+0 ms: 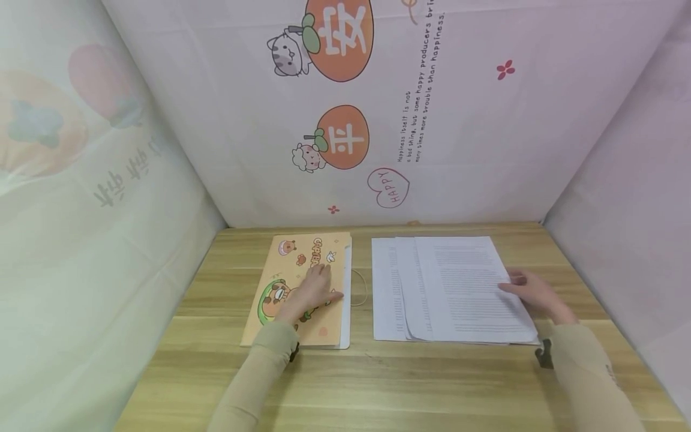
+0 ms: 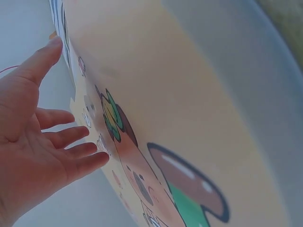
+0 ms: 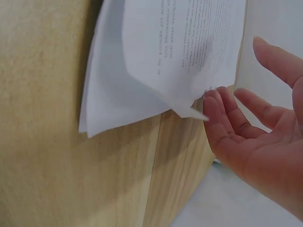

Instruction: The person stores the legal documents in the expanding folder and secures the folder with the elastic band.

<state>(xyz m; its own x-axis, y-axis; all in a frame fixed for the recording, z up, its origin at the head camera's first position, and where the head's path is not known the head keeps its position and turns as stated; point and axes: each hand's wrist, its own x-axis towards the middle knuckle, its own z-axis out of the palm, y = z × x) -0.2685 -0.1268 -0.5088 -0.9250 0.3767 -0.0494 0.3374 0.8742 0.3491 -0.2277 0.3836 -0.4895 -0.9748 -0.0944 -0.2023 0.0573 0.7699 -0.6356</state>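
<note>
An orange cartoon folder (image 1: 329, 327) lies on the left of the table, its cover printed with capybaras. My left hand (image 1: 312, 292) is over the cover, thumb toward the folder's right edge; in the left wrist view the left hand (image 2: 52, 137) has its fingers spread, touching or just above the cover. To the right lies a fanned stack of printed paper sheets (image 1: 459, 288). At the stack's right edge is my right hand (image 1: 531, 292). In the right wrist view the fingertips of the right hand (image 3: 265, 127) meet the edge of the sheets (image 3: 184, 52), with the thumb held apart.
A thin elastic loop (image 1: 363, 288) sticks out from the folder's right side. The wooden table (image 1: 388, 384) is bounded by printed white cloth walls (image 1: 459, 150) at the back and both sides. Some sheet corners lift off the table.
</note>
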